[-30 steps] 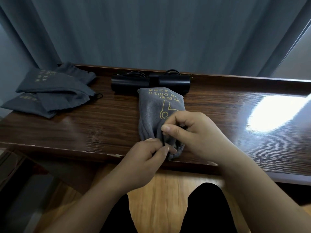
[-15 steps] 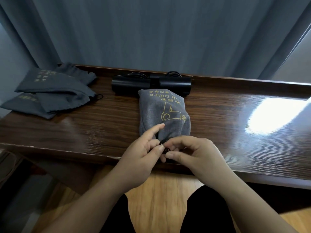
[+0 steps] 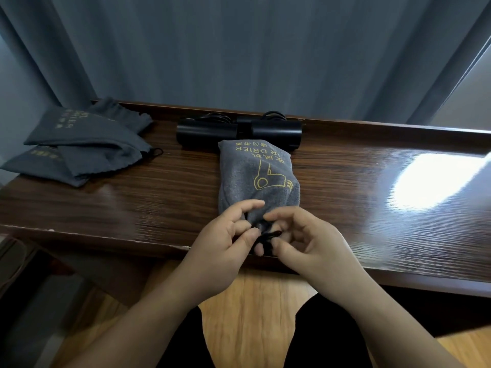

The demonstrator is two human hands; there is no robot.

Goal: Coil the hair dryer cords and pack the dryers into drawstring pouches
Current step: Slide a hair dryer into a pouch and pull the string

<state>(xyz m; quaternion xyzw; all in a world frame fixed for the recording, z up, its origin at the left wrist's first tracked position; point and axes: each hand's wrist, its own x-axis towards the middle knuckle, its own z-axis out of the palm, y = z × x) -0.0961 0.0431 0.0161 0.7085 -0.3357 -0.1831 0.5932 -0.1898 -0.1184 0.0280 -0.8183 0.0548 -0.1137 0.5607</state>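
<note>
A filled grey drawstring pouch (image 3: 259, 176) with a yellow dryer print lies on the dark wooden table (image 3: 132, 203), its gathered mouth at the near edge. My left hand (image 3: 225, 240) and my right hand (image 3: 305, 240) meet at that mouth. Both pinch the black drawstring (image 3: 268, 236) between thumb and fingers. Behind the pouch, two black hair dryers (image 3: 239, 131) lie end to end along the table's back rim, with coiled cords on top.
Several empty grey pouches (image 3: 79, 147) are piled at the table's far left. A grey curtain (image 3: 239, 49) hangs behind the table. Bright glare (image 3: 430, 179) covers the table's right part. My legs and a wooden floor (image 3: 247, 314) show below.
My right hand came down from on top of the pouch to its mouth. Both hands now work the black drawstring at the near edge, and the pouch print is uncovered.
</note>
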